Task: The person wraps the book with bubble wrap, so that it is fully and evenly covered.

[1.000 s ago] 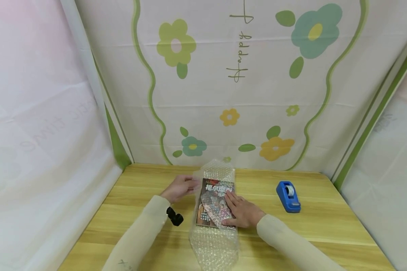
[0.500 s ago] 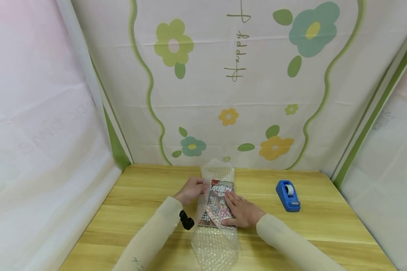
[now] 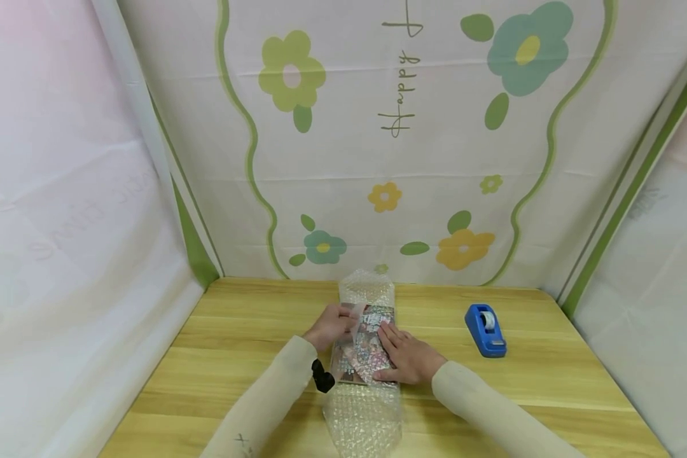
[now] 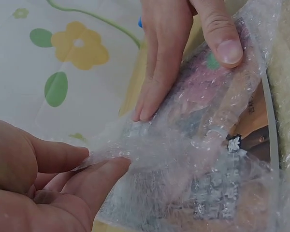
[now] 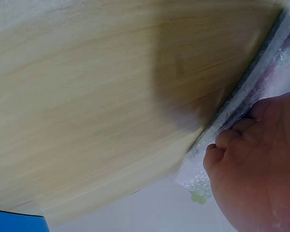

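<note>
A book (image 3: 372, 326) with a dark printed cover lies on the table, with bubble wrap (image 3: 365, 416) under and over it. Long ends of the wrap stick out beyond the book at the far and near sides. My left hand (image 3: 331, 326) pinches the edge of the left flap between thumb and fingers, over the cover; the left wrist view shows the film (image 4: 111, 152) bunched at the fingertips. My right hand (image 3: 409, 357) presses flat on the wrapped book's right side, fingers straight. In the right wrist view its palm (image 5: 261, 159) lies along the book's edge.
A blue tape dispenser (image 3: 485, 331) with a roll in it stands on the wooden table (image 3: 458, 413), to the right. A flowered cloth (image 3: 383, 159) hangs behind the table's far edge, and cloth walls rise at both sides.
My left hand has moved right, drawing the left flap of bubble wrap over the book's cover. The right hand has stayed in place on the book.
</note>
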